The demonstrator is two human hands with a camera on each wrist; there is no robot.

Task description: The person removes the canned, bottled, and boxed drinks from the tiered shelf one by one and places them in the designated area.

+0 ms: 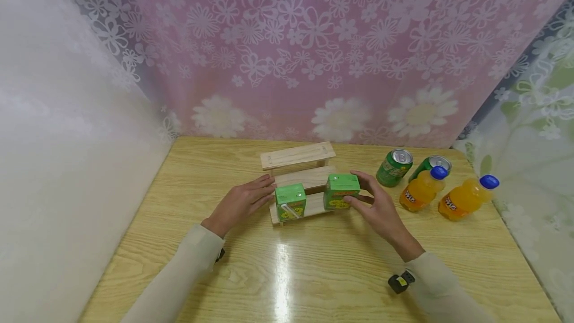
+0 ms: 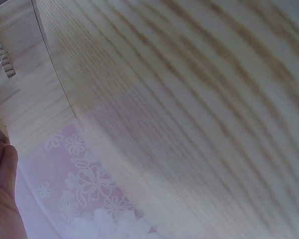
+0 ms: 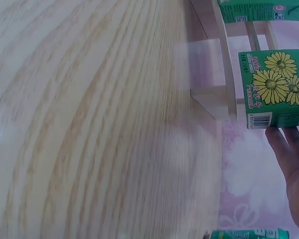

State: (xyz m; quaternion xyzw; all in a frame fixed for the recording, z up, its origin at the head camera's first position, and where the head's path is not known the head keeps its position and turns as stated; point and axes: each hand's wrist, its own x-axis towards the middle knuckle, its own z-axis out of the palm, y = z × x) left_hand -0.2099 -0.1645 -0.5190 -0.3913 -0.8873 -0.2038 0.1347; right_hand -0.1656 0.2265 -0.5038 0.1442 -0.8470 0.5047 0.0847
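A small three-tier wooden step shelf (image 1: 298, 156) stands on the table, and two green drink cartons are on its lowest step. My right hand (image 1: 378, 211) grips the right-hand carton (image 1: 342, 192) between thumb and fingers; its yellow-flower face (image 3: 274, 87) shows in the right wrist view. At the left end of the step stands the other carton (image 1: 290, 203), a white straw on its front. My left hand (image 1: 242, 203) reaches to the shelf's left side with fingers fairly straight, the fingertips (image 2: 9, 152) right at the wood.
Right of the shelf stand two green cans, the nearer one (image 1: 394, 167) and one behind (image 1: 435, 163). In front of them are two orange-drink bottles with blue caps, a left one (image 1: 421, 191) and a right one (image 1: 466, 198). A flowered curtain (image 1: 314, 64) hangs behind the table (image 1: 251, 283).
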